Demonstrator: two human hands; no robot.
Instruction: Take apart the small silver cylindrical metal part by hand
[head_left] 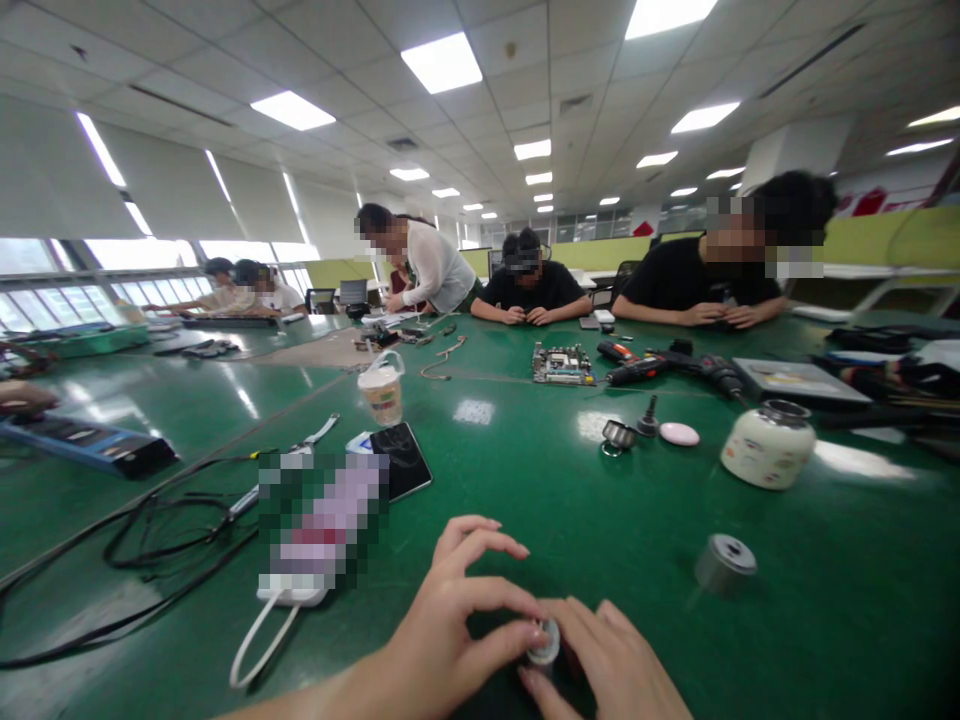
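Note:
A small, light grey metal cylinder [545, 648] stands between my two hands near the front edge of the view. My left hand [469, 610] pinches at its top with thumb and index finger, the other fingers raised and curled. From the other side my right hand [611, 655] holds the cylinder's body between thumb and fingers. Whether a tiny part lies under my left fingertips cannot be seen. To the right, apart from my hands, a larger silvery metal cylinder [727, 565] with a hole in its top stands on the green table [600, 530].
A cream jar [769, 445], a steel strainer-like piece [617, 437], a dark stepped part [649, 415] and a pink oval lid [679, 434] stand beyond. Power drills [645, 368] and a circuit board [562, 365] lie behind. Leftward are a phone [403, 460], cup [381, 390] and cables [172, 530]. Several people sit or stand around.

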